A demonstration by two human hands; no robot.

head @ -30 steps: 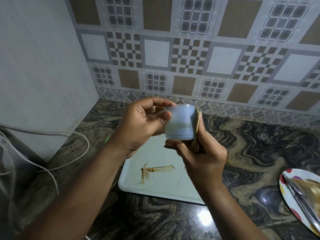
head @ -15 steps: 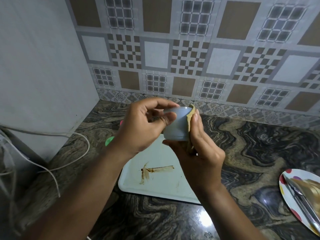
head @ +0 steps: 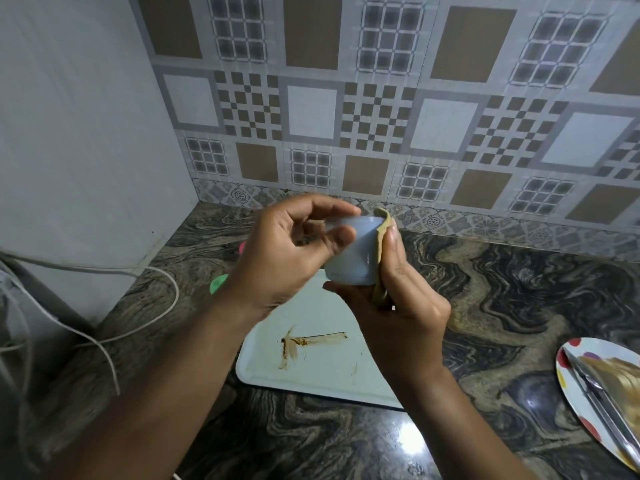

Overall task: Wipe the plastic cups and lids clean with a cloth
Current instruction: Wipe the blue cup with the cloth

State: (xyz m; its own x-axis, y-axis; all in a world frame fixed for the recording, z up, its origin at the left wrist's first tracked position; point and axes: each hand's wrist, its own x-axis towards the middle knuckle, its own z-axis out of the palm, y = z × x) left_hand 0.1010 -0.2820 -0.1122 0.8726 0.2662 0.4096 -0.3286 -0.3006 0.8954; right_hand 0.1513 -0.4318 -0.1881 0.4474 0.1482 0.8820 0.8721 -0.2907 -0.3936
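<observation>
Partly hidden cloth (head: pixel 383 237) behind cup (head: pixel 353 254)

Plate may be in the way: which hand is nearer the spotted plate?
Right. The right hand is left of the plate, apart from it, pressing the cloth to the cup; the left hand is farther left, beyond the cup.
</observation>
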